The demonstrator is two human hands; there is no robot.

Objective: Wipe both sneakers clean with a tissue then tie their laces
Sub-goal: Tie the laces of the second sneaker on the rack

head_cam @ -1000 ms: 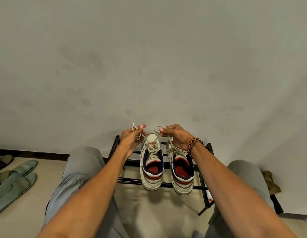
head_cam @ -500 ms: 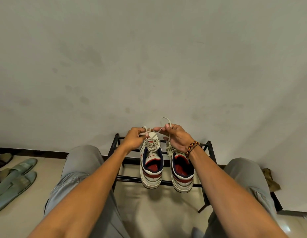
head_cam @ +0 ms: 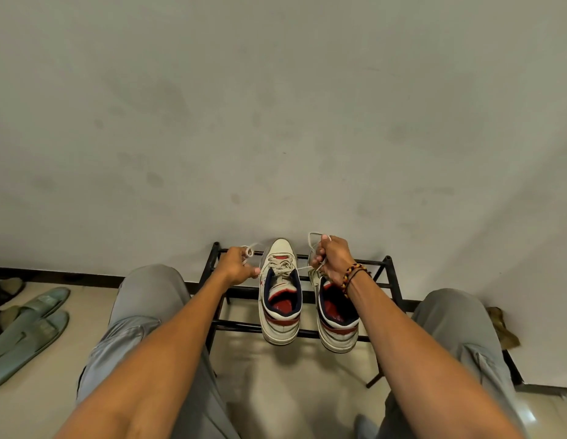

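Two white sneakers with red and navy linings stand side by side on a black metal rack [head_cam: 383,282], toes toward the wall. My left hand [head_cam: 236,266] grips one loop of the left sneaker's [head_cam: 280,312] lace, just left of the shoe. My right hand [head_cam: 331,259] grips the other loop of that lace, held over the right sneaker's [head_cam: 337,324] toe and hiding its front. The lace [head_cam: 287,267] runs taut from the shoe's top eyelets out to both hands. No tissue is in view.
My knees in grey trousers flank the rack. Green slippers [head_cam: 29,324] and dark sandals lie on the floor at the left. A brownish crumpled thing [head_cam: 502,327] sits by the wall at the right. The grey wall rises right behind the rack.
My hands were close together above the left sneaker half a second ago; now they have pulled apart sideways, drawing the lace loops outward and tight.
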